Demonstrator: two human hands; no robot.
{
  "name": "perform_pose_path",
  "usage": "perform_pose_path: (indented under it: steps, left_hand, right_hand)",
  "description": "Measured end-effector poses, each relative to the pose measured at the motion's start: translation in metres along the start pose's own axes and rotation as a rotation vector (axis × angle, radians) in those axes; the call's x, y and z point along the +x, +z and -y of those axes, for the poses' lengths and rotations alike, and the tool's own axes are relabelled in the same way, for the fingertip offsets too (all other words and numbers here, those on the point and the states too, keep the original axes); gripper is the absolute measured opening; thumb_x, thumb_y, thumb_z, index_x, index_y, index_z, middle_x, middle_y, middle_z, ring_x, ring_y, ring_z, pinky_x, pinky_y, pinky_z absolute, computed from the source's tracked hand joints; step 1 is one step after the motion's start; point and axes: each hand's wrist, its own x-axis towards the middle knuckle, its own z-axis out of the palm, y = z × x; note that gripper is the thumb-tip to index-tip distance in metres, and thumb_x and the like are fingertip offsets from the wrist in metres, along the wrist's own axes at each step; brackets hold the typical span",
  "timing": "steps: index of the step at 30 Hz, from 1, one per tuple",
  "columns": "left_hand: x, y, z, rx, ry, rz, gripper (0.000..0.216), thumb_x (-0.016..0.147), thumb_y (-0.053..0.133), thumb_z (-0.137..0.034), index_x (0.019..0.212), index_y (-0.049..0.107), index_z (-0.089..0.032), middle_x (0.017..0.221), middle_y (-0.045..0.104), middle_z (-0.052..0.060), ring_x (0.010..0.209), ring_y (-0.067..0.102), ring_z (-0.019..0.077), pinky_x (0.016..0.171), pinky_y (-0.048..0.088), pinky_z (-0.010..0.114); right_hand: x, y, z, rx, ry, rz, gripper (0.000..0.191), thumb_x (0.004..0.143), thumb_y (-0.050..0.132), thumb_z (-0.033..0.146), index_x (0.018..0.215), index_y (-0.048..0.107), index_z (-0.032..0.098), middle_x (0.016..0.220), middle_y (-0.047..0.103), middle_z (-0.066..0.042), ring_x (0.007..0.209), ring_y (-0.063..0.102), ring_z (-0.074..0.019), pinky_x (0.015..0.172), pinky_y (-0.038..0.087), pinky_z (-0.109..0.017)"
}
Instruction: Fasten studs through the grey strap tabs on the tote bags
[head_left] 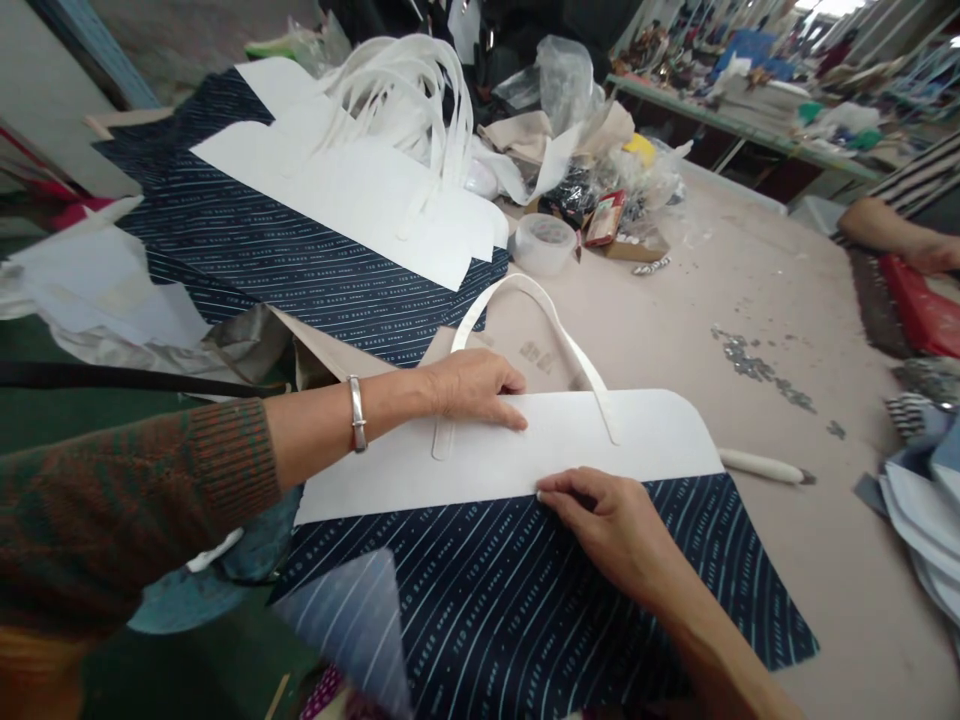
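Observation:
A dark blue bag panel (pixel 480 590) printed with slanted pale lettering lies before me, a white band (pixel 555 430) along its top. One white strap handle (pixel 559 325) loops up from that band. My left hand (pixel 472 385) is at the band's upper edge by the handle's left end, thumb on the white face and fingers curled over the edge. Lower down, my right hand (pixel 600 510) pinches at the seam between white and blue. A tiny white bit shows at its fingertips, too small to name. The panel's lower left corner is folded over.
More blue and white panels (pixel 322 240) with bunched white handles (pixel 405 100) are piled at the back left. Nearby stand a tape roll (pixel 544 243) and plastic scraps. A white pen-like tool (pixel 765 466) and metal pieces (pixel 757 365) lie right. Another person's hand (pixel 934 250) is far right.

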Motion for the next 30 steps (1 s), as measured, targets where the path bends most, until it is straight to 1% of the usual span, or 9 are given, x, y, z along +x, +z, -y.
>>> perform_pose_path:
  steps: [2, 7, 11, 13, 15, 18, 24, 28, 30]
  left_hand:
    - [0.001, -0.006, 0.000, 0.002, -0.006, 0.070, 0.024, 0.071, 0.067, -0.043, 0.072, 0.065, -0.019, 0.060, 0.054, -0.005, 0.058, 0.046, 0.0114, 0.055, 0.026, 0.026]
    - [0.016, -0.023, 0.001, -0.143, -0.104, 0.454, 0.036, 0.063, 0.074, -0.046, 0.084, 0.071, -0.018, 0.071, 0.068, 0.000, 0.061, 0.058, 0.0153, 0.055, 0.040, 0.025]
    - [0.028, -0.018, 0.003, -0.506, -0.265, 0.791, 0.042, 0.059, 0.079, -0.038, 0.092, 0.070, -0.016, 0.078, 0.072, 0.004, 0.070, 0.066, 0.0216, 0.063, 0.052, 0.031]
    - [0.033, -0.010, 0.004, -0.645, -0.265, 0.879, 0.040, 0.060, 0.079, -0.033, 0.094, 0.069, -0.015, 0.081, 0.073, 0.005, 0.077, 0.067, 0.0230, 0.072, 0.054, 0.035]
    - [0.035, -0.003, 0.005, -0.706, -0.245, 0.924, 0.037, 0.063, 0.076, -0.030, 0.097, 0.068, -0.015, 0.082, 0.073, 0.004, 0.080, 0.067, 0.0231, 0.079, 0.054, 0.037]
    - [0.035, 0.001, 0.006, -0.741, -0.253, 0.939, 0.034, 0.068, 0.071, -0.026, 0.100, 0.068, -0.015, 0.080, 0.073, 0.003, 0.081, 0.067, 0.0232, 0.082, 0.053, 0.039]
    - [0.031, 0.000, 0.006, -0.782, -0.271, 0.948, 0.036, 0.062, 0.074, -0.024, 0.096, 0.068, -0.015, 0.077, 0.073, 0.001, 0.082, 0.068, 0.0236, 0.082, 0.054, 0.038]
    - [0.031, 0.001, 0.006, -0.807, -0.289, 0.922, 0.033, 0.064, 0.074, -0.026, 0.094, 0.068, -0.016, 0.078, 0.073, 0.001, 0.079, 0.068, 0.0231, 0.079, 0.055, 0.037]
    - [0.030, 0.002, 0.006, -0.814, -0.303, 0.929, 0.032, 0.063, 0.074, -0.026, 0.092, 0.067, -0.015, 0.076, 0.073, 0.001, 0.076, 0.068, 0.0222, 0.074, 0.055, 0.034]
  right_hand:
    - [0.002, -0.002, 0.002, -0.005, 0.014, 0.033, 0.018, 0.084, 0.059, 0.025, 0.088, 0.076, 0.024, 0.091, 0.076, -0.002, 0.085, 0.069, -0.0205, 0.084, 0.051, -0.037]
    - [0.005, -0.004, 0.006, 0.003, 0.047, 0.088, 0.016, 0.083, 0.059, 0.026, 0.085, 0.075, 0.024, 0.087, 0.076, -0.001, 0.081, 0.068, -0.0182, 0.081, 0.050, -0.033]
    - [0.002, -0.002, 0.005, 0.051, 0.096, 0.095, 0.016, 0.084, 0.058, 0.028, 0.086, 0.072, 0.022, 0.075, 0.072, 0.000, 0.065, 0.064, -0.0143, 0.066, 0.051, -0.027]
    - [0.000, 0.000, 0.004, 0.075, 0.133, 0.072, 0.014, 0.084, 0.058, 0.030, 0.085, 0.069, 0.021, 0.066, 0.068, 0.002, 0.056, 0.061, -0.0123, 0.058, 0.049, -0.025]
    - [0.000, 0.002, 0.002, 0.077, 0.141, 0.043, 0.013, 0.084, 0.060, 0.031, 0.081, 0.066, 0.020, 0.060, 0.063, 0.003, 0.051, 0.058, -0.0112, 0.054, 0.047, -0.023]
    - [0.000, 0.003, -0.001, 0.073, 0.126, 0.034, 0.015, 0.084, 0.061, 0.031, 0.075, 0.064, 0.020, 0.057, 0.060, 0.004, 0.049, 0.057, -0.0102, 0.052, 0.046, -0.022]
    - [0.000, 0.004, -0.010, 0.149, 0.069, 0.058, 0.013, 0.086, 0.060, 0.030, 0.079, 0.065, 0.021, 0.067, 0.062, 0.003, 0.046, 0.054, -0.0072, 0.049, 0.045, -0.020]
    - [-0.002, 0.004, -0.013, 0.097, -0.031, 0.044, 0.013, 0.089, 0.057, 0.029, 0.081, 0.065, 0.022, 0.073, 0.061, 0.003, 0.048, 0.054, -0.0066, 0.052, 0.046, -0.020]
    - [-0.003, 0.004, -0.013, 0.055, -0.043, 0.035, 0.013, 0.089, 0.056, 0.029, 0.081, 0.064, 0.022, 0.071, 0.060, 0.003, 0.050, 0.055, -0.0076, 0.053, 0.046, -0.020]
